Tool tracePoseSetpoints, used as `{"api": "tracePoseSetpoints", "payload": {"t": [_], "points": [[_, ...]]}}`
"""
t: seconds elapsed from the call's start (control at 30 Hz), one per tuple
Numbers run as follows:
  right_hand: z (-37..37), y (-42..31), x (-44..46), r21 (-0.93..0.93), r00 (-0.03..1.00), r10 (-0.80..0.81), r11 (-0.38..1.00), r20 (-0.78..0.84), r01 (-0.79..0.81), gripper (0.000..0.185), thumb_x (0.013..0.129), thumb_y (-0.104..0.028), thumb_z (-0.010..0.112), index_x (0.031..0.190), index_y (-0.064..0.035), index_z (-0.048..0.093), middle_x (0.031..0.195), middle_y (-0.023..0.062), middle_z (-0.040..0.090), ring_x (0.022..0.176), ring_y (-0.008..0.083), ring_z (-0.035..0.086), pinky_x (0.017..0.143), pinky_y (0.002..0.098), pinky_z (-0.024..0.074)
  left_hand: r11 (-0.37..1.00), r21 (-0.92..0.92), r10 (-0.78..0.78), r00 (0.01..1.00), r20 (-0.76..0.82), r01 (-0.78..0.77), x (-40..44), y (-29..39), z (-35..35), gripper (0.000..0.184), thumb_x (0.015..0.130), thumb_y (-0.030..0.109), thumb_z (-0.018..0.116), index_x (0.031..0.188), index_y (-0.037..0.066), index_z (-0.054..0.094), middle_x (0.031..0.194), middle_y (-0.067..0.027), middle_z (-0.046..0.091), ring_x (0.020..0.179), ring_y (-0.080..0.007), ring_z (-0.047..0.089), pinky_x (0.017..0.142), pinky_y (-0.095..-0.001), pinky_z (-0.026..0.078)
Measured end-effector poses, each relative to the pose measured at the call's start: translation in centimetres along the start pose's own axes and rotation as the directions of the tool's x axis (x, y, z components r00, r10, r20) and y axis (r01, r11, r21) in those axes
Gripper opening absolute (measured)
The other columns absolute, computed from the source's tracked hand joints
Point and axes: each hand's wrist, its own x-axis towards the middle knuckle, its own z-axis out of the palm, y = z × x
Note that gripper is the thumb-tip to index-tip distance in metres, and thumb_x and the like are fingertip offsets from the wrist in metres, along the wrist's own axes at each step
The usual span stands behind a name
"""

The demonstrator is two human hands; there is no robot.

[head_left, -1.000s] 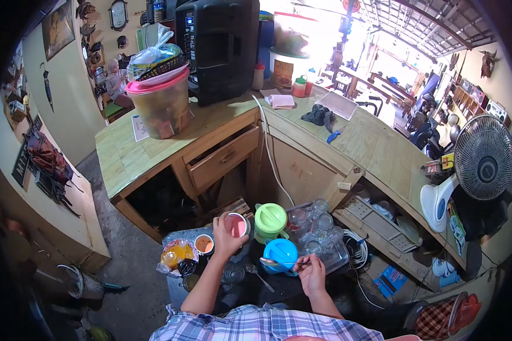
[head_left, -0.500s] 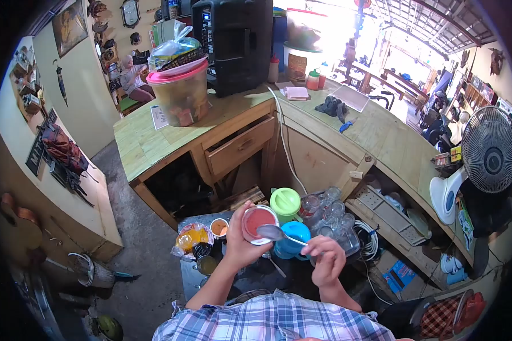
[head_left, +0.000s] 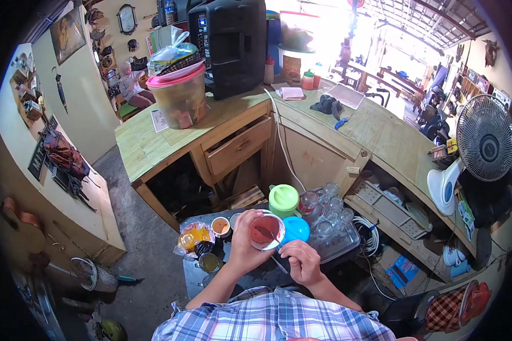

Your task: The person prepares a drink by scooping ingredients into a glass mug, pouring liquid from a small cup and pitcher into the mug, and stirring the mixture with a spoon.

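Observation:
My left hand (head_left: 244, 249) is wrapped round a round white tub (head_left: 265, 248) of red, paste-like contents, tilted so its open mouth faces me. In my right hand (head_left: 302, 260) is a metal spoon (head_left: 279, 243), pinched by its handle, its bowl down in the red contents. Just beyond the tub stand a pitcher with a light green lid (head_left: 284, 199) and a blue-lidded container (head_left: 296, 229). Left of my left hand are a small cup with orange contents (head_left: 221, 227), a plastic bag of something yellow-orange (head_left: 195, 236) and a glass mug (head_left: 209, 262).
Several clear glasses (head_left: 324, 228) stand on a metal tray (head_left: 348, 246) at the right. A wooden counter (head_left: 139, 145) wraps round the far side, carrying a pink-lidded bucket (head_left: 179, 99), a black speaker (head_left: 227, 51) and a fan (head_left: 488, 139). A person (head_left: 133, 85) sits far back left.
The spoon's bowl has gone from above the tub's rim down into the red contents. My right hand has moved left and closer to the tub; the tub has shifted slightly right.

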Motion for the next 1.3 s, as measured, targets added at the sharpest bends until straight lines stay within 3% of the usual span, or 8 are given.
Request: {"api": "tracePoseSetpoints", "payload": {"t": [0.37, 0.57, 0.7, 0.97, 1.13, 1.2, 1.27, 1.3], "points": [[0.6, 0.4, -1.5, 0.191, 0.962, 0.223, 0.963, -0.159, -0.191, 0.027, 0.099, -0.020, 0.047, 0.085, 0.0014, 0.056, 0.081, 0.0128, 0.065, 0.073, 0.0224, 0.065, 0.068, 0.0312, 0.0518, 0.999, -0.009, -0.035, 0.998, 0.042, 0.036, -0.6, 0.1, 0.2, 0.078, 0.054, 0.012, 0.081, 0.123, 0.007, 0.046, 0.121, -0.0144, 0.054, 0.116, -0.0357, 0.049, 0.099, -0.0455, 0.039], [0.8, 0.6, -1.8, 0.298, 0.921, 0.357, 0.906, -0.157, -0.301, 0.030, 0.100, -0.022, 0.046, 0.086, 0.0020, 0.056, 0.080, 0.0132, 0.065, 0.073, 0.0191, 0.065, 0.068, 0.0297, 0.0522, 0.998, 0.008, -0.067, 0.995, 0.075, 0.067, -1.1, -0.1, 0.2, 0.080, 0.052, 0.010, 0.080, 0.124, 0.007, 0.045, 0.121, -0.0146, 0.054, 0.116, -0.0362, 0.049, 0.099, -0.0452, 0.039], [1.2, 0.9, -2.1, 0.293, 0.928, 0.347, 0.909, -0.137, -0.296, 0.032, 0.101, -0.024, 0.045, 0.086, 0.0024, 0.056, 0.081, 0.0126, 0.064, 0.074, 0.0180, 0.065, 0.068, 0.0294, 0.0521, 0.999, 0.011, -0.053, 0.996, 0.078, 0.053, -1.3, -0.3, 0.1, 0.080, 0.052, 0.010, 0.080, 0.124, 0.006, 0.045, 0.121, -0.0145, 0.053, 0.116, -0.0362, 0.049, 0.099, -0.0454, 0.039], [2.1, 1.9, -2.2, 0.570, 0.810, 0.563, 0.724, -0.164, -0.388, 0.032, 0.102, -0.025, 0.043, 0.089, 0.0022, 0.056, 0.084, 0.0125, 0.064, 0.074, 0.0162, 0.062, 0.072, 0.0292, 0.0514, 0.993, 0.026, -0.121, 0.990, 0.072, 0.119, -2.2, -1.0, 0.2, 0.079, 0.053, 0.011, 0.080, 0.123, 0.005, 0.046, 0.119, -0.0146, 0.054, 0.115, -0.0357, 0.049, 0.097, -0.0437, 0.040], [2.1, 2.6, -2.2, 0.540, 0.810, 0.558, 0.745, -0.182, -0.392, 0.031, 0.102, -0.022, 0.043, 0.088, 0.0026, 0.055, 0.084, 0.0128, 0.064, 0.074, 0.0168, 0.063, 0.072, 0.0298, 0.0514, 0.949, 0.199, -0.239, 0.969, -0.060, 0.246, -3.9, -3.5, 0.1, 0.076, 0.053, 0.010, 0.080, 0.121, 0.003, 0.047, 0.115, -0.0151, 0.055, 0.110, -0.0355, 0.051, 0.094, -0.0427, 0.041], [2.4, 3.1, -2.5, 0.531, 0.808, 0.558, 0.750, -0.188, -0.394, 0.030, 0.102, -0.021, 0.043, 0.088, 0.0027, 0.055, 0.084, 0.0130, 0.064, 0.074, 0.0169, 0.063, 0.072, 0.0299, 0.0513, 0.947, 0.156, -0.271, 0.958, -0.092, 0.282, -4.6, -4.8, -0.6, 0.076, 0.053, 0.010, 0.080, 0.121, 0.003, 0.048, 0.115, -0.0160, 0.054, 0.110, -0.0360, 0.050, 0.096, -0.0429, 0.040], [2.9, 3.5, -3.0, 0.422, 0.836, 0.512, 0.814, -0.198, -0.399, 0.027, 0.101, -0.017, 0.044, 0.087, 0.0032, 0.055, 0.085, 0.0128, 0.064, 0.075, 0.0162, 0.062, 0.070, 0.0298, 0.0514, 0.886, 0.312, -0.299, 0.936, -0.186, 0.345, -5.2, -6.2, -1.4, 0.076, 0.052, 0.008, 0.080, 0.121, 0.003, 0.047, 0.115, -0.0166, 0.054, 0.110, -0.0362, 0.050, 0.097, -0.0430, 0.039], [3.3, 3.8, -3.3, 0.424, 0.835, 0.515, 0.811, -0.194, -0.402, 0.027, 0.101, -0.017, 0.044, 0.087, 0.0032, 0.055, 0.085, 0.0128, 0.064, 0.075, 0.0162, 0.062, 0.070, 0.0298, 0.0514, 0.879, 0.290, -0.326, 0.921, -0.213, 0.378, -5.3, -6.7, -1.9, 0.078, 0.051, 0.006, 0.078, 0.122, 0.002, 0.046, 0.117, -0.0168, 0.053, 0.111, -0.0364, 0.049, 0.098, -0.0432, 0.038]]}}
